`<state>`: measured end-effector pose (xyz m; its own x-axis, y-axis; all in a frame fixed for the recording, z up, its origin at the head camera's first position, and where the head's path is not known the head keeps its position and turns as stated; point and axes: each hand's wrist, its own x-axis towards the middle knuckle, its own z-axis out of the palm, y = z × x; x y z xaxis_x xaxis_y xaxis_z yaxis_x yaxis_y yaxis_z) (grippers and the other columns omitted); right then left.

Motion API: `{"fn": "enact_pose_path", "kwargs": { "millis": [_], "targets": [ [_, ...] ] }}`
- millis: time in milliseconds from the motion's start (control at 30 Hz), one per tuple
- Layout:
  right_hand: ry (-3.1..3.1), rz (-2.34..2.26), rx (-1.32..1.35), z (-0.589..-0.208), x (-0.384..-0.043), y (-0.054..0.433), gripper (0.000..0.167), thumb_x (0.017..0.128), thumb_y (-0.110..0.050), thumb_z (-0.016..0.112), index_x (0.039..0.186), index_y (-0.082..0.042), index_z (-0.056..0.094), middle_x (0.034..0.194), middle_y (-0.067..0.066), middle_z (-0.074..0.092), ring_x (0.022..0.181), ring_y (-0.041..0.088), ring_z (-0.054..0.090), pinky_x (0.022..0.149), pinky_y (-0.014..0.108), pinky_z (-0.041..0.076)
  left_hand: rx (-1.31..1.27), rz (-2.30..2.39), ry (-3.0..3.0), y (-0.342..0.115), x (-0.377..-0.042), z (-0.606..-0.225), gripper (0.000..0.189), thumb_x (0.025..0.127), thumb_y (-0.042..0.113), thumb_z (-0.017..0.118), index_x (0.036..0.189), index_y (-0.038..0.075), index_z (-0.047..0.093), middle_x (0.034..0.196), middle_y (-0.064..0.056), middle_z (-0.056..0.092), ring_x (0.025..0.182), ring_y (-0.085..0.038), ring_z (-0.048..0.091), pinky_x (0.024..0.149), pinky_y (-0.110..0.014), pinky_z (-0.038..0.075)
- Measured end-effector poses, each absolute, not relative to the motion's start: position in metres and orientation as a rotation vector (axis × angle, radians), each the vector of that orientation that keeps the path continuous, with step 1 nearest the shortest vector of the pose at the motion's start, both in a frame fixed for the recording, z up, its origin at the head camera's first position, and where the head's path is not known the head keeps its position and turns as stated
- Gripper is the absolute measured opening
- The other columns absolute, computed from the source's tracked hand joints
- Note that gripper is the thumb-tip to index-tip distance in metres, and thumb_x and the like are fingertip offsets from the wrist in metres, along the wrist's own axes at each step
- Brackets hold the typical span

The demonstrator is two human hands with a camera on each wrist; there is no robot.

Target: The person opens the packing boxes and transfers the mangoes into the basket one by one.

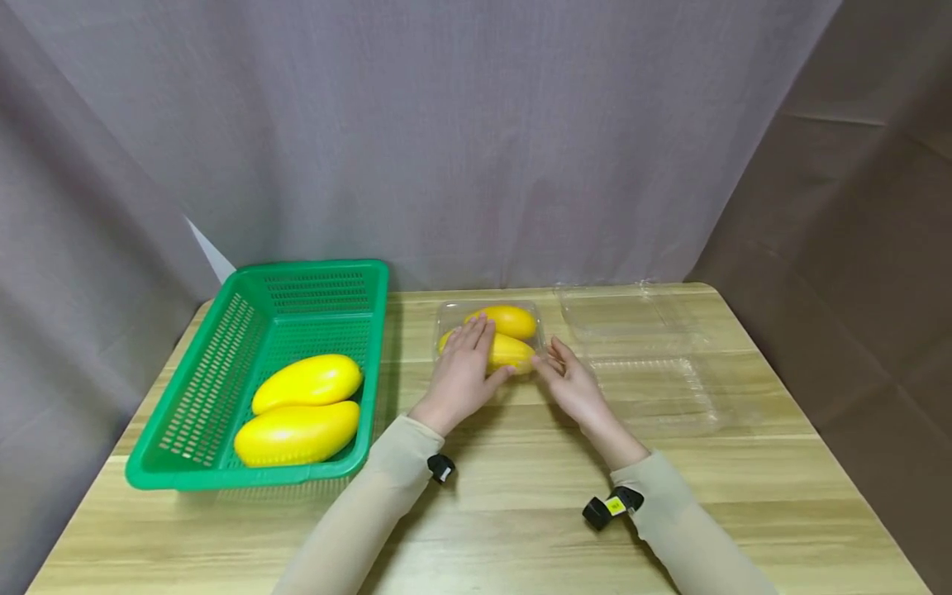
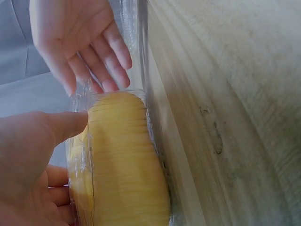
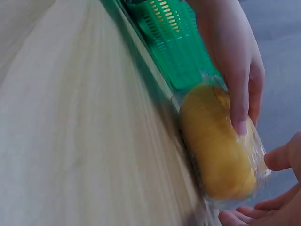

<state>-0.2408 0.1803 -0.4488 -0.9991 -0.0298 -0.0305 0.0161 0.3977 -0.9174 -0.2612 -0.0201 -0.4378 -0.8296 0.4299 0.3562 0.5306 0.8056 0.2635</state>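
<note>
A clear plastic box (image 1: 449, 311) holds two yellow mangoes, a far mango (image 1: 515, 321) and a near mango (image 1: 511, 354). My left hand (image 1: 459, 376) rests over the box's left part, fingers laid flat on its top. In the left wrist view, the left thumb touches the upper edge of the box (image 2: 84, 162), whose lid lies over the fruit. My right hand (image 1: 573, 387) is at the box's right end with loosely bent fingers and grips nothing. Whether its fingertips touch the plastic is hard to tell.
On the left, a green basket (image 1: 381, 330) contains two more mangoes, an upper one (image 1: 308, 383) and a lower one (image 1: 297, 434). To the right lies an open, transparent plastic box (image 1: 706, 388) on the wooden table (image 1: 513, 512). A grey curtain (image 1: 476, 149) hangs behind.
</note>
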Motion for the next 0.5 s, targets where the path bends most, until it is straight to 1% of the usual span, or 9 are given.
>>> {"fn": "enact_pose_path", "kwargs": {
  "millis": [133,233,367,500],
  "targets": [
    [2.589,-1.759,0.047,-0.454,-0.239,0.185,0.061,0.107,-0.031,0.05,0.156,-0.001,0.031,0.152,0.022,0.044,0.136,0.037,0.047,0.114,0.048,0.037,-0.74,-0.512,-2.709,-0.021,-0.261,-0.438,0.078,0.098,0.046,0.063,0.151,-0.004,0.038,0.157,-0.022,0.035,0.147,-0.035,0.032,0.121,-0.049,0.023],
    [2.543,-1.832,0.085,-0.458,-0.238,0.187,0.048,0.108,-0.023,0.045,0.15,0.001,0.042,0.141,0.024,0.053,0.128,0.036,0.053,0.107,0.045,0.045,-0.744,-0.507,-2.708,-0.021,-0.262,-0.438,0.077,0.098,0.046,0.063,0.151,-0.004,0.039,0.157,-0.022,0.036,0.147,-0.034,0.032,0.121,-0.049,0.023],
    [2.467,-1.919,0.098,-0.462,-0.239,0.187,0.038,0.108,-0.015,0.043,0.14,0.006,0.051,0.128,0.026,0.06,0.115,0.033,0.059,0.096,0.035,0.052,-0.74,-0.51,-2.714,-0.02,-0.262,-0.438,0.077,0.098,0.046,0.063,0.151,-0.004,0.039,0.157,-0.021,0.036,0.147,-0.034,0.032,0.121,-0.048,0.023],
    [2.419,-1.959,0.108,-0.465,-0.241,0.188,0.035,0.107,-0.016,0.046,0.134,0.006,0.054,0.125,0.025,0.062,0.106,0.026,0.062,0.088,0.026,0.055,-0.735,-0.514,-2.717,-0.02,-0.262,-0.438,0.078,0.098,0.046,0.064,0.151,-0.004,0.038,0.158,-0.021,0.036,0.147,-0.034,0.032,0.121,-0.048,0.023]
  ]
}}
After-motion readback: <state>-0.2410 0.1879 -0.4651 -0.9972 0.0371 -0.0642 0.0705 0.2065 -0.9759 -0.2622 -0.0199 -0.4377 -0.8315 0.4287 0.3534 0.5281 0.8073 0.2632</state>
